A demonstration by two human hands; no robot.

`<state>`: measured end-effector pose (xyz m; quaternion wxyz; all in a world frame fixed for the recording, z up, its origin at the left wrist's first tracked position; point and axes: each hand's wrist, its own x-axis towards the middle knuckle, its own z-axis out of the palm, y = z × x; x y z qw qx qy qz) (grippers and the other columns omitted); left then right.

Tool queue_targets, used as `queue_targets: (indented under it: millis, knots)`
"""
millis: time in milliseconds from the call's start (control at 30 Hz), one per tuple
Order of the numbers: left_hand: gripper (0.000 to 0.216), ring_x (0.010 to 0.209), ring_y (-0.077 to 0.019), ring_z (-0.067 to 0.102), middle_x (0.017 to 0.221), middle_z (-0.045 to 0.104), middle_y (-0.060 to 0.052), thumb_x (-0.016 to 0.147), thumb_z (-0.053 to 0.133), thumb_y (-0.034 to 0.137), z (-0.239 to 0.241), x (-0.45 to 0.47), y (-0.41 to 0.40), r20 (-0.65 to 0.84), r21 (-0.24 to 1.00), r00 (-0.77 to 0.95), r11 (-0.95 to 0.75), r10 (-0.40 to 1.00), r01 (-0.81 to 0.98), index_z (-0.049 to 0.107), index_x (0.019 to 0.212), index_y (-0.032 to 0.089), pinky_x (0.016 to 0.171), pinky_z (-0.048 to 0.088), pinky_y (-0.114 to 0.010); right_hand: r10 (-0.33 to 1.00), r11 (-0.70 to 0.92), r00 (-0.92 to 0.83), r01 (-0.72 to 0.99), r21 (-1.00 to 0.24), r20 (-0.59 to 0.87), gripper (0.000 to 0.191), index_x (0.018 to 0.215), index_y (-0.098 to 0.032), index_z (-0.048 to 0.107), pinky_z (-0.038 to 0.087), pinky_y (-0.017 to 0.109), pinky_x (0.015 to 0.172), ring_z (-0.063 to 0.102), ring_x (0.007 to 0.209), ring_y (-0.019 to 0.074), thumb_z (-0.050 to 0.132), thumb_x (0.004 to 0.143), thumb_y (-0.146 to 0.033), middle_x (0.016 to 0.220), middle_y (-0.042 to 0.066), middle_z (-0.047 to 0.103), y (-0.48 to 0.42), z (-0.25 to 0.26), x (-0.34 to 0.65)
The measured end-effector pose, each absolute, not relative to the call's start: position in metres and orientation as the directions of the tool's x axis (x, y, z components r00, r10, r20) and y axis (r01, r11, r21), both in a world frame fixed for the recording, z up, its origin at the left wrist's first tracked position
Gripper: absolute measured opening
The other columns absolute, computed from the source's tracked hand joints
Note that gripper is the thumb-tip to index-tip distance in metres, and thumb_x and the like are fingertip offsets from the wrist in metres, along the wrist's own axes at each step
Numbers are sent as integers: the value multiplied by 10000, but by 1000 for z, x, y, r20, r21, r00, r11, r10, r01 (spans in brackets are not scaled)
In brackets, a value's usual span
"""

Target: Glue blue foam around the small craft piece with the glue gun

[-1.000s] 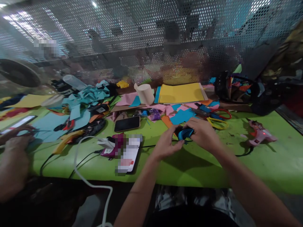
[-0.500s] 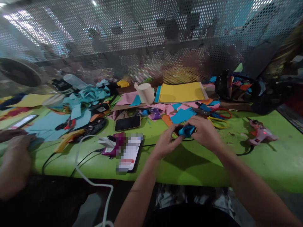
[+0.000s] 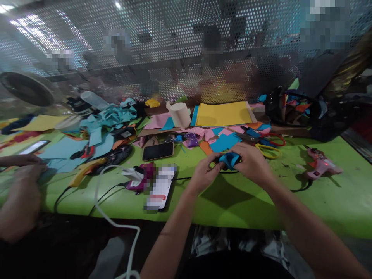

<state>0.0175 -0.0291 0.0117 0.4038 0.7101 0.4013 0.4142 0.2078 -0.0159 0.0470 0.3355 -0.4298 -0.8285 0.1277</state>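
Observation:
Between my two hands is a curled piece of blue sheet material [image 3: 229, 160], paper or felt, I cannot tell which; something dark shows along its edge. My left hand [image 3: 205, 172] grips its left side with thumb and fingers. On the opposite side, my right hand [image 3: 251, 162] is closed on it, the fingertips partly hidden. Both hands are held over the green tabletop [image 3: 232, 211]. Just beyond them lie a flat blue piece [image 3: 225, 142] and yellow-handled scissors [image 3: 269, 151].
A pink glue gun [image 3: 321, 164] with a lit red light rests at right. To the left are a phone [image 3: 161, 188], a dark phone [image 3: 157, 151], a yellow glue gun [image 3: 87, 170] and a white cable [image 3: 116, 224]. A co-worker's hands [image 3: 26, 178] are at far left. Yellow sheets [image 3: 223, 113] lie behind.
The blue piece has bent into a more folded, wavy shape between my hands, which stay in nearly the same place. At far left, the co-worker's hands have come closer together.

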Motion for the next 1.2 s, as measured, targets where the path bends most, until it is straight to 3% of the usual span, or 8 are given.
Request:
queue_targets:
  millis: [300, 600, 733, 900, 1067, 1200]
  knots:
    - [341, 896, -167, 548, 974, 598, -46, 950, 475, 452, 8, 22, -32, 230, 947, 317, -287, 920, 144, 587, 1139, 190, 872, 472, -311, 802, 586, -375, 644, -492, 465, 140, 700, -197, 554, 362, 268, 630, 539, 699, 180, 523, 675, -63, 732, 35, 590, -19, 47, 205]
    - [379, 1231, -225, 503, 1301, 575, -79, 971, 379, 352, 6, 27, -35, 263, 938, 300, -316, 917, 144, 532, 1284, 205, 1081, 384, -373, 786, 594, -345, 650, -474, 513, 134, 659, -210, 510, 350, 274, 609, 517, 665, 178, 514, 676, -77, 685, 25, 565, -21, 44, 199]
    - [346, 1191, -209, 532, 1296, 555, -92, 969, 404, 327, 2, 29, -35, 292, 941, 252, -324, 923, 95, 445, 1296, 220, 1000, 453, -363, 799, 572, -317, 662, -485, 511, 126, 661, -213, 504, 338, 273, 598, 514, 659, 174, 524, 705, -97, 696, 26, 565, -21, 43, 198]
    - [236, 1178, -210, 535, 1264, 559, -108, 970, 458, 342, 6, 30, -36, 392, 885, 209, -430, 896, 180, 498, 1156, 204, 1019, 432, -372, 836, 524, -261, 645, -556, 483, 110, 665, -206, 532, 348, 267, 600, 539, 660, 170, 555, 721, -113, 702, 24, 588, -20, 44, 200]
    - [345, 1217, -249, 521, 1280, 566, -123, 924, 551, 422, 11, 27, -37, 434, 839, 268, -495, 860, 227, 519, 1184, 197, 1044, 406, -392, 867, 478, -245, 656, -584, 435, 95, 711, -195, 596, 349, 270, 607, 565, 686, 179, 568, 708, -104, 733, 31, 626, -20, 45, 202]
    - [401, 1200, -256, 538, 1256, 586, -120, 887, 616, 448, 10, 24, -35, 412, 869, 281, -466, 867, 166, 545, 1187, 193, 1030, 421, -382, 871, 474, -242, 644, -600, 427, 120, 727, -186, 623, 347, 266, 596, 569, 678, 176, 568, 680, -91, 739, 33, 634, -19, 45, 202]
